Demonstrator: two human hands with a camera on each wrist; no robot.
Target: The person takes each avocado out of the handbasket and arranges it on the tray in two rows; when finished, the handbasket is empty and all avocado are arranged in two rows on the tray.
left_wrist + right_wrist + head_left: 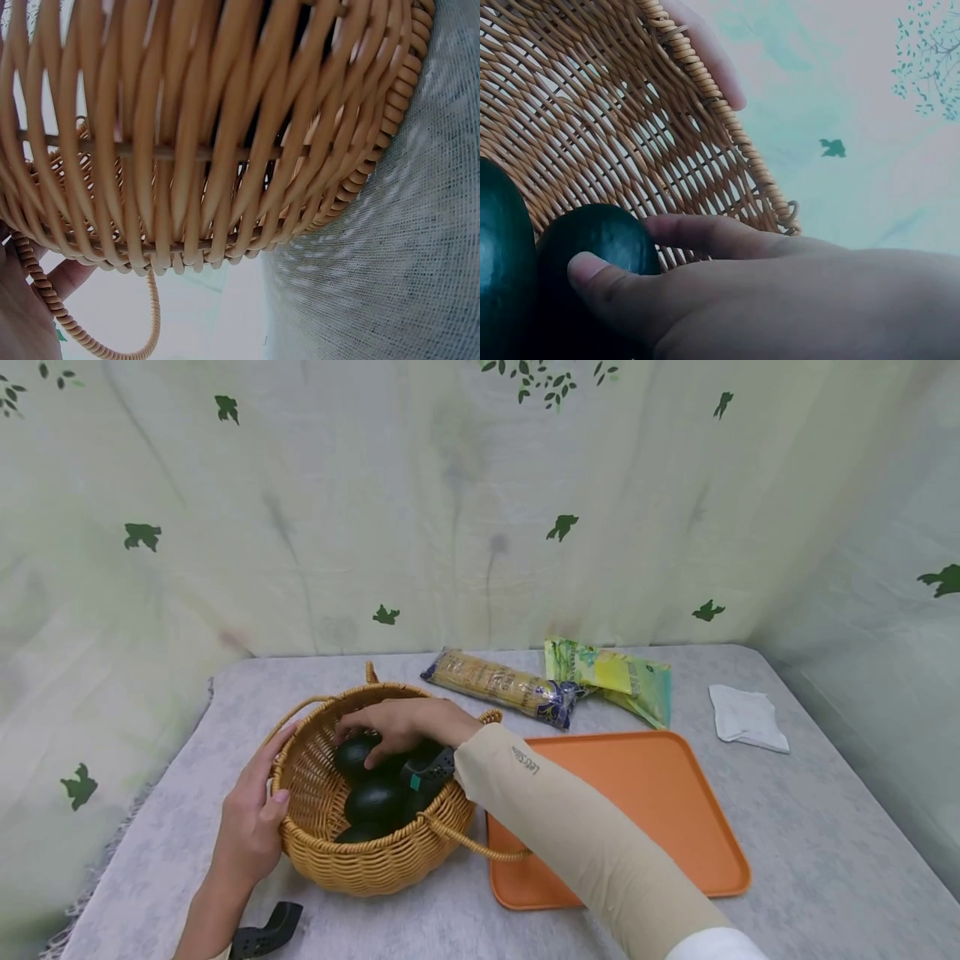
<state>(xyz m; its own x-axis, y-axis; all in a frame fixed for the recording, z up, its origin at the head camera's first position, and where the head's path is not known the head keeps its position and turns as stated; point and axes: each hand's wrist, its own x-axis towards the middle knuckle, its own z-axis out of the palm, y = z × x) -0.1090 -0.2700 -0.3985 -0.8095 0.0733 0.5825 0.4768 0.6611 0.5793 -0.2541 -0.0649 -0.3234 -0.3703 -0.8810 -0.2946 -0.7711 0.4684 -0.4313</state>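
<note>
A round wicker basket point(360, 868) stands at the left of the table, holding several glossy, dark green, egg-shaped fruits point(375, 800). My left hand point(253, 822) grips the basket's left side at the rim; in the left wrist view part of that hand point(26, 300) shows beside a looped handle point(142, 330). My right hand point(397, 727) reaches into the basket from the right and holds one dark green fruit point(604, 229) between thumb and fingers. A second dark fruit point(499, 255) lies beside it. The underside of the held fruit is hidden.
An orange tray point(637, 793) lies right of the basket, partly under my right sleeve point(585, 827). Behind it are a clear pack of noodle-like sticks point(495, 683) and a green-yellow packet point(611, 677). A folded white cloth point(746, 718) lies far right. One basket handle point(480, 847) overhangs the tray.
</note>
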